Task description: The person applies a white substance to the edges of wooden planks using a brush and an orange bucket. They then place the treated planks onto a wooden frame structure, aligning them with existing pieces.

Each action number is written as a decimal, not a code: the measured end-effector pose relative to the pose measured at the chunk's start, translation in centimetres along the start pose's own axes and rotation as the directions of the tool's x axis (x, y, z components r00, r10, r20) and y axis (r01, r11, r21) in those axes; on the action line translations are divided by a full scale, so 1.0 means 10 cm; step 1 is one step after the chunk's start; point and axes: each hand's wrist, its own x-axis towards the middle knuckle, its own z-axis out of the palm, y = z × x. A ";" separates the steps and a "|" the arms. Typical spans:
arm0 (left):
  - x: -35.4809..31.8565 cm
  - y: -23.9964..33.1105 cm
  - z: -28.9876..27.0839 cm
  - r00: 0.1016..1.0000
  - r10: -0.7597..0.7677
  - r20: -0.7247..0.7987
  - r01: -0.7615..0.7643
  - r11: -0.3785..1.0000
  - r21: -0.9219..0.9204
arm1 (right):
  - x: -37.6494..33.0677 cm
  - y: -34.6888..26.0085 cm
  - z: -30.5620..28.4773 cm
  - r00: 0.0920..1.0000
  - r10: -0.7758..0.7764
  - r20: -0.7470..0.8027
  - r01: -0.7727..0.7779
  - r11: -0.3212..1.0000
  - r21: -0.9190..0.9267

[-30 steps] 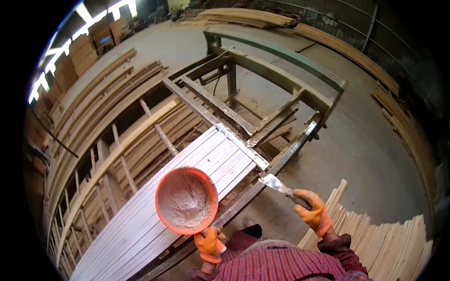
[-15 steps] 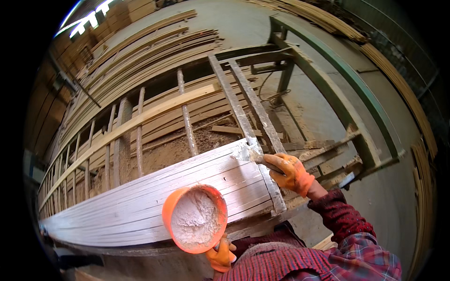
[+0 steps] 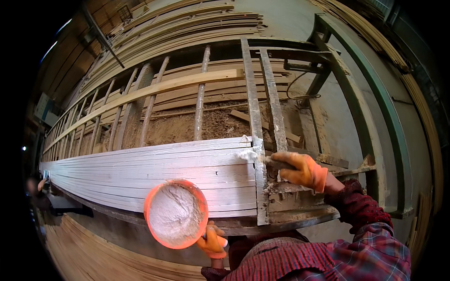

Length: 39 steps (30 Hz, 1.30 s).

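My left hand [image 3: 213, 241], in an orange glove, is closed round the handle of an orange dipper [image 3: 149, 217] full of thick whitish paste [image 3: 176, 215]. The dipper is above the near part of a row of long white-coated wooden strips [image 3: 187, 161] lying side by side. My right hand [image 3: 303, 171], also gloved in orange, grips a brush [image 3: 253, 156] whose head is thick with white paste. The brush head is at the right ends of the strips, near their far corner, by a paste-smeared crossbar [image 3: 261, 196]. Fingers hide much of its handle.
A long rack with metal rungs [image 3: 201, 93] carries the strips and one bare wooden strip [image 3: 173, 85]. Sawdust and boards lie beneath. A green metal frame [image 3: 375, 89] stands at the right. Lumber stacks [image 3: 197, 28] lie beyond; another person [image 3: 40, 189] is at the far left.
The view has turned, so the rack sits differently in the picture. The brush remains at the strips' right ends, its head now more plainly seen. Both hands keep their holds.
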 end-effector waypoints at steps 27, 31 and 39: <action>0.00 -0.03 0.14 0.996 0.026 -0.090 -0.034 0.996 -0.081 | 0.50 0.32 -0.30 0.870 0.375 0.322 -0.411 0.186 0.893; -0.01 -0.04 0.13 0.995 0.026 -0.093 -0.037 0.992 -0.122 | 0.50 -0.09 -0.32 0.928 0.337 0.156 -0.337 0.589 0.735; -0.02 -0.03 0.14 0.997 0.025 -0.075 -0.034 0.992 -0.125 | 0.28 0.07 -0.13 0.992 0.083 0.093 -0.080 0.996 -0.035</action>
